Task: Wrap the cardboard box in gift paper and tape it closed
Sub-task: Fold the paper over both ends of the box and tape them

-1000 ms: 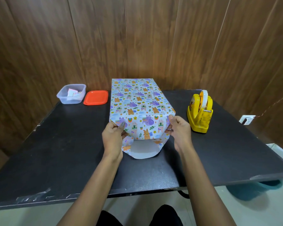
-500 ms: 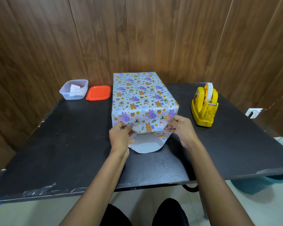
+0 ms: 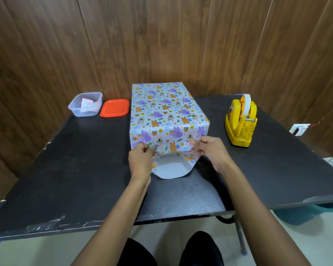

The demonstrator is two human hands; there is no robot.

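Saw a big block-shaped box [image 3: 178, 96] standing in the middle of a flat black table [image 3: 75, 169], covered in smooth pale gift paper [image 3: 158, 116] with little purple and orange animals. Saw the near end not closed, with a rounded white paper flap [image 3: 169, 169] lying on the table. Found the left hand [image 3: 140, 160] pinching the paper's lower left corner and the right hand [image 3: 210, 150] pinching the right fold. Spotted a chunky yellow plastic tape holder [image 3: 240, 123] with a white roll, well apart on the right. Far left, saw a clear square plastic tub [image 3: 86, 104] just beside a flat orange lid [image 3: 114, 108] with round corners.
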